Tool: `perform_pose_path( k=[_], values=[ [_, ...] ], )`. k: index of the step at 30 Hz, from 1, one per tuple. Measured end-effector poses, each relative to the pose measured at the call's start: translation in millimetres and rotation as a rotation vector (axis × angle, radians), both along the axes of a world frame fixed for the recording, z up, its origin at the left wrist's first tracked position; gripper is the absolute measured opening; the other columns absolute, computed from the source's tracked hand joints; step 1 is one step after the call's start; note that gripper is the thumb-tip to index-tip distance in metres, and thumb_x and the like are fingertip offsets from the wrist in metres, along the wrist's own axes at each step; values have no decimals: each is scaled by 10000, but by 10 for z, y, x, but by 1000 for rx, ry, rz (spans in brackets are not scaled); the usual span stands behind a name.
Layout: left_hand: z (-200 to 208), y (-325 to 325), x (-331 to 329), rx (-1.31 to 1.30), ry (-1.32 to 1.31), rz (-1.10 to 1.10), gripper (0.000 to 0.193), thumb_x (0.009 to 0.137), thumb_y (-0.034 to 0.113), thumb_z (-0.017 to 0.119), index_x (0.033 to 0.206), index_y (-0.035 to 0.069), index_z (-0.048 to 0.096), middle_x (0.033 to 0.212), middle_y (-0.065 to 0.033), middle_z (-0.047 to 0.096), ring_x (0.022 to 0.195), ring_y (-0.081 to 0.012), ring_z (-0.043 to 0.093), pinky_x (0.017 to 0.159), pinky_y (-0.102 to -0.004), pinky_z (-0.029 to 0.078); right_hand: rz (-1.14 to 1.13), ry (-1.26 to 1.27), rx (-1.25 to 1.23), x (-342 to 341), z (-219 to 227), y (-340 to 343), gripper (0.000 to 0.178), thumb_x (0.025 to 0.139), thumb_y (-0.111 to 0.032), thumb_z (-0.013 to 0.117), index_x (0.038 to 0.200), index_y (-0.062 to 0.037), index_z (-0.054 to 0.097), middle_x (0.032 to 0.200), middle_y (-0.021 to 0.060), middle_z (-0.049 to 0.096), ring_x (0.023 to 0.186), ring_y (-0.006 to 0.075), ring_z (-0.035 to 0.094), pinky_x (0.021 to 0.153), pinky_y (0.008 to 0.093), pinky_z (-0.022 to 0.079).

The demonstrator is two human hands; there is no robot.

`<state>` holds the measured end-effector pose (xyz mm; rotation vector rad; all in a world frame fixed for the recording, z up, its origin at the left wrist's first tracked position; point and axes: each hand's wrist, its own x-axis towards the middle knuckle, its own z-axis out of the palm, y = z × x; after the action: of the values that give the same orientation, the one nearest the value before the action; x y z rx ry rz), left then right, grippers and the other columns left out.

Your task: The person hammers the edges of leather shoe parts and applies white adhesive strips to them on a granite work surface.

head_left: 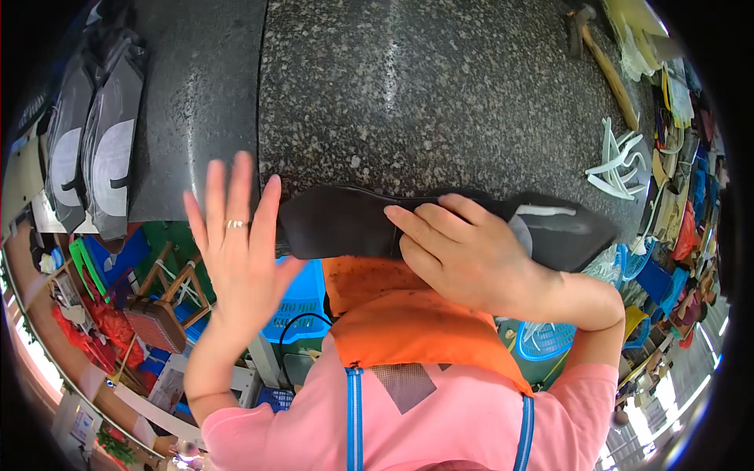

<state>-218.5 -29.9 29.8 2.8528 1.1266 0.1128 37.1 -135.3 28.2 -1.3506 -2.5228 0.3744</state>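
A long black leather-like piece lies along the near edge of the dark speckled stone worktop. Its right part carries a grey rounded patch, partly hidden by my hand. A short white strip rests on that right part. My right hand lies palm down across the middle of the piece, fingers stretched to the left and pressing on it. Raised off the piece's left end, my left hand is open with its fingers spread, a ring on one finger, and nothing in it.
Several white curved strips lie in a heap at the worktop's right edge, below a wooden-handled hammer. Black pieces with grey half-round patches are stacked at far left. Blue baskets and a wooden stool stand below the worktop.
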Motion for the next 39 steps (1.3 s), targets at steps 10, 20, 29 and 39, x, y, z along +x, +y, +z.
perform_pose_path(
  k=[10, 20, 29, 39],
  values=[
    [-233, -529, 933, -493, -675, -143, 461, 665, -36, 719, 1119, 39, 686, 1099, -63, 659, 942, -288, 608, 822, -411, 490, -332, -374, 111, 595, 338, -363, 362, 732, -189, 631, 1073, -91, 702, 1125, 65, 614, 1046, 251, 589, 949, 410, 475],
    [-244, -439, 1283, -382, -587, -414, 276, 760, 49, 670, 1029, 42, 731, 1008, -84, 719, 759, -223, 624, 646, -335, 518, -527, -149, -95, 812, 27, -713, 361, 770, -181, 714, 1106, -51, 696, 1170, 132, 592, 1104, 334, 573, 953, 435, 491],
    [-63, -489, 1452, 1, -139, -782, 192, 718, 90, 677, 880, -15, 681, 1189, -211, 660, 784, -189, 579, 573, -273, 473, -1131, 512, -79, 782, -128, -645, 162, 779, -83, 739, 923, -16, 713, 1161, 158, 655, 1140, 326, 604, 948, 411, 489],
    [165, -309, 2106, -413, 413, -954, 364, 738, 117, 709, 1065, -32, 645, 1534, -298, 338, 886, -225, 643, 674, -313, 576, -1120, -91, 229, 846, -153, -655, 364, 733, -39, 690, 1088, 24, 633, 1239, 164, 561, 1202, 399, 501, 1023, 483, 413]
  ],
)
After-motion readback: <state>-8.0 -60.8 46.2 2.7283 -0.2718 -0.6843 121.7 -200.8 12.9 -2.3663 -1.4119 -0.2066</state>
